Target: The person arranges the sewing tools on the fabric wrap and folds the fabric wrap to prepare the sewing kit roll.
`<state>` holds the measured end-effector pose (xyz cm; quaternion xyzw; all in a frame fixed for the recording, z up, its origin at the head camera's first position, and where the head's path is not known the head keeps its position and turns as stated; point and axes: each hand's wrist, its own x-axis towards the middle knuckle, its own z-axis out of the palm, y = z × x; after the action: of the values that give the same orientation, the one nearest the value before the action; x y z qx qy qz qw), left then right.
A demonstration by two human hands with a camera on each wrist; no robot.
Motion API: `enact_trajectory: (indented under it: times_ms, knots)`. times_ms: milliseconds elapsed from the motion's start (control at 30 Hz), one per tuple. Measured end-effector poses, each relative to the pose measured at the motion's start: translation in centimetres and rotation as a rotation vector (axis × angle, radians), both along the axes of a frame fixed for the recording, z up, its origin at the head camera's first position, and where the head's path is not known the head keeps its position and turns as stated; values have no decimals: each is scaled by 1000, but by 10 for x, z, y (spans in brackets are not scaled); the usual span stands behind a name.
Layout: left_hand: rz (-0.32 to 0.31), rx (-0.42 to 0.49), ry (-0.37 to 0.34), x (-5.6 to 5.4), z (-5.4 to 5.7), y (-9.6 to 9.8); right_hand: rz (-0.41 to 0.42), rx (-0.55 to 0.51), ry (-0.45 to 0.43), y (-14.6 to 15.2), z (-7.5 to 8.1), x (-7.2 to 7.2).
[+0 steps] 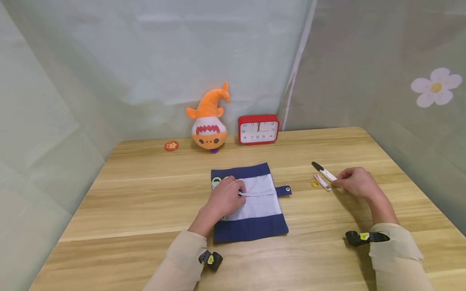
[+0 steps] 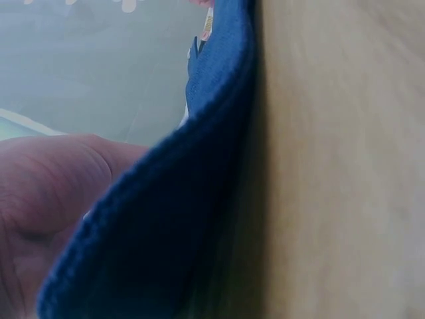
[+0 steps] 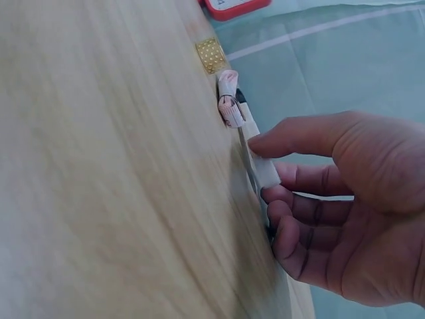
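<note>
A navy and pale grey fabric pouch [image 1: 251,230] lies unfolded on the table. My left hand [image 1: 227,196] is over its left half, thumb and fingers pinching around the edge of the inner pocket [image 1: 260,194]. Green loops, like scissor handles [image 1: 216,181], show beside that hand, partly hidden by it. To the right, my right hand [image 1: 356,182] pinches the end of a white pen with a black cap [image 1: 329,175] between thumb and fingers. Close to the pen lie a rolled pink-and-white tape [image 3: 230,109] and a gold dimpled thimble ring [image 3: 211,56].
Along the back of the table are a red clock [image 1: 258,130], an orange shark plush [image 1: 209,121] and a round red disc [image 1: 171,146]. The pouch's snap tab [image 1: 284,190] points right. Curtains [image 1: 218,48] hang behind the wooden table [image 1: 145,210].
</note>
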<state>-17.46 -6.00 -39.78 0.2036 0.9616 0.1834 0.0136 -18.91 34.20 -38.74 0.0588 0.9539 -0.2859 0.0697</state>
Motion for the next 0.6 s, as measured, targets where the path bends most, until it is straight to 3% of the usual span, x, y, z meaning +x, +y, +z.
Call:
enact_trajectory:
  times_ms: [133,300,600]
  knots:
    - [-1,-1,-1,0,0,0,-10,-35,-2,3,-1,0]
    - [-6,15,-3,1,1,-2,-32,-170,3,5,-2,-1]
    - [-2,28,-11,1,1,-1,-128,-419,120,10,-12,-2]
